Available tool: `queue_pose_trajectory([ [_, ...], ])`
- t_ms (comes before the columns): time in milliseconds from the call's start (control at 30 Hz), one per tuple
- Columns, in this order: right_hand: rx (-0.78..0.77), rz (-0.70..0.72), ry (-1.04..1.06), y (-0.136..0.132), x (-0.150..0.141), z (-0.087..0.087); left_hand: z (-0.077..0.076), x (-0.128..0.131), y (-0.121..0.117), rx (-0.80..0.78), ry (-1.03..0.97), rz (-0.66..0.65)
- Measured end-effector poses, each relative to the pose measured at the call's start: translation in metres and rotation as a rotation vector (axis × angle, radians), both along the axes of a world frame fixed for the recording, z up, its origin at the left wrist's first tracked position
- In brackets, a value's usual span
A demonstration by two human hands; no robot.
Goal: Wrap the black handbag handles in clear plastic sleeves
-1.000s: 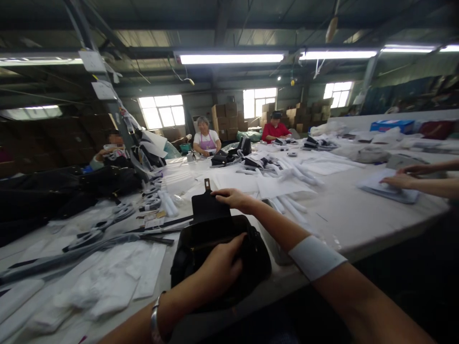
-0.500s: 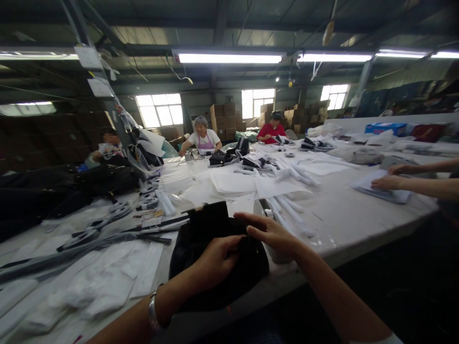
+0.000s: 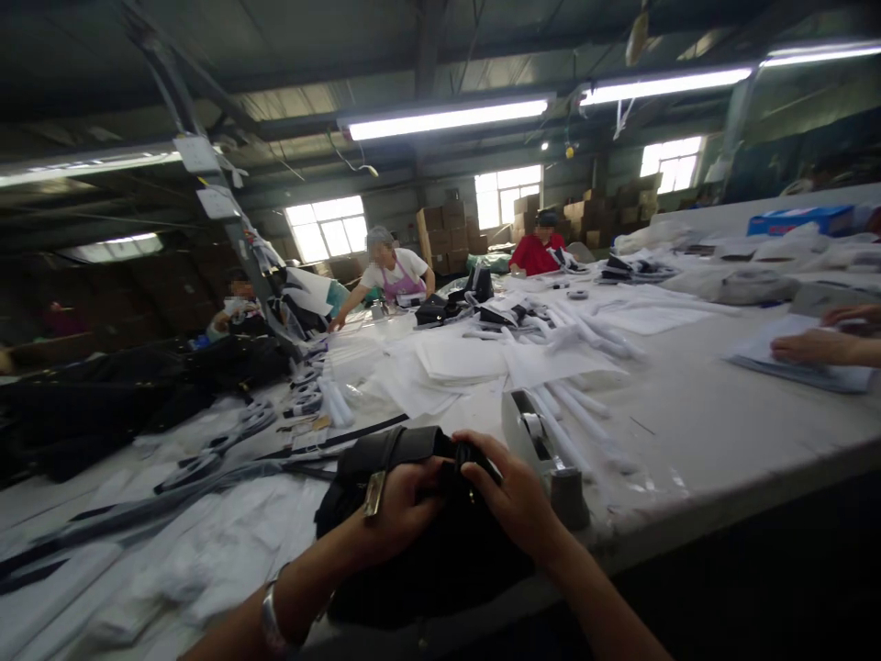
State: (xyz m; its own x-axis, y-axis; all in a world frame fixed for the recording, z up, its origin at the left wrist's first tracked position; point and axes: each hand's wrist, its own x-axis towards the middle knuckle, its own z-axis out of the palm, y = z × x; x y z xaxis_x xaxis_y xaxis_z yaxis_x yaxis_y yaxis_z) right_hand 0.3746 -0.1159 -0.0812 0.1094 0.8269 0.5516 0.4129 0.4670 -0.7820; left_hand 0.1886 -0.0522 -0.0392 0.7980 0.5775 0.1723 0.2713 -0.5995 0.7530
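A black bag (image 3: 440, 569) with a flap and a gold-coloured clasp stands at the table's near edge, right before me. My left hand (image 3: 406, 505) lies over its top, fingers closed on the black material near the flap; the clasp rests by my wrist. On the bag's right side, my right hand (image 3: 506, 491) pinches a dark strap or edge piece between thumb and fingers. The dark material makes the exact part in each hand hard to tell. Just beyond my right hand is a tape dispenser (image 3: 537, 436).
White sheets (image 3: 461, 358) and wrapped straps (image 3: 592, 404) cover the table's middle. Crumpled white wrapping (image 3: 227, 542) lies at left, black goods (image 3: 151, 395) farther left. Co-workers sit across the table; another person's hands (image 3: 819, 344) rest on a paper stack (image 3: 763, 353) at right.
The flap, upright before, now lies folded over toward me with its clasp showing. My right hand has closed on the bag's edge. The view has tilted and shifted left.
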Motion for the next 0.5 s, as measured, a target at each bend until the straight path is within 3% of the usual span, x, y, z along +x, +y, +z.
queue_pose_trajectory([
  [100, 0.024, -0.117, -0.099, -0.004, -0.008, -0.018, 0.013, -0.008, -0.011, 0.212, 0.083, 0.032],
  [200, 0.054, -0.223, -0.152, -0.004, -0.014, -0.035, 0.035, -0.014, -0.014, 0.447, 0.08, 0.027],
  [333, 0.138, -0.27, -0.216, -0.003, -0.016, -0.049, 0.054, -0.022, 0.01, 0.711, 0.011, 0.165],
  [400, 0.151, -0.247, -0.243, -0.003, -0.012, -0.052, 0.048, -0.024, 0.032, 0.68, 0.106, 0.218],
  [500, 0.136, -0.26, -0.231, -0.003, -0.004, -0.054, 0.028, -0.023, 0.065, 0.317, 0.303, 0.195],
])
